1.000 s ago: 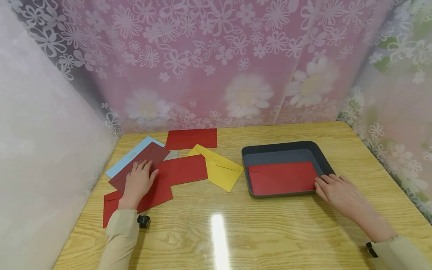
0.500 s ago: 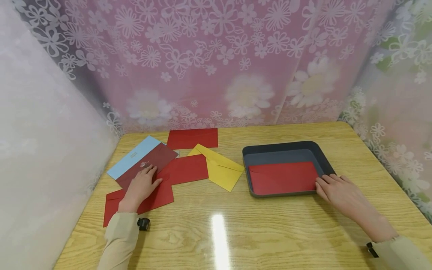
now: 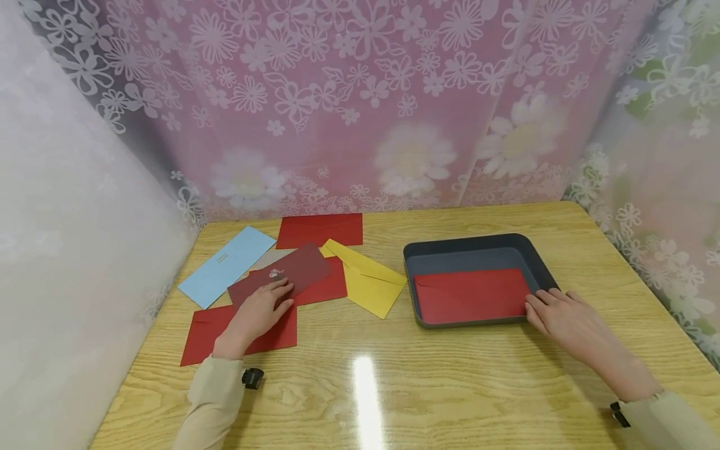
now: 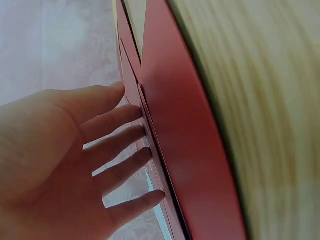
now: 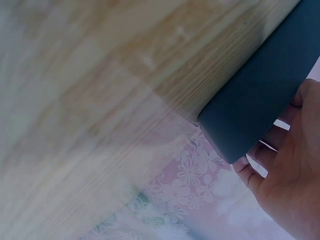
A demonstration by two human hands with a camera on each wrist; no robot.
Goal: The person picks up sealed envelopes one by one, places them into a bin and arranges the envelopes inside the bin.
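My left hand (image 3: pixel 260 314) lies with its fingertips on a maroon envelope (image 3: pixel 300 269) bearing a small pale emblem. In the left wrist view, that hand's fingers (image 4: pixel 117 145) are extended and spread, tips against the envelopes. Under the maroon envelope are parts of a red envelope (image 3: pixel 330 284), and another red envelope (image 3: pixel 204 334) extends below the hand. My right hand (image 3: pixel 568 322) holds the near right corner of a dark grey tray (image 3: pixel 467 247), fingers over the rim. The right wrist view shows the tray's outer wall (image 5: pixel 255 95) by those fingers. Inside the tray lies a red envelope (image 3: pixel 469 297).
A light blue envelope (image 3: pixel 225 265) lies at the left, beside a partly covered grey envelope (image 3: pixel 272 255). At the back is a red envelope (image 3: pixel 320 230). A yellow envelope (image 3: pixel 374 284) sits left of the tray. Floral curtains (image 3: pixel 360 125) surround the wooden table (image 3: pixel 450 387).
My left hand has slid the maroon envelope rightward off the light blue one, uncovering more of it and the grey envelope. The red envelope below has shifted slightly right. My right hand stays put.
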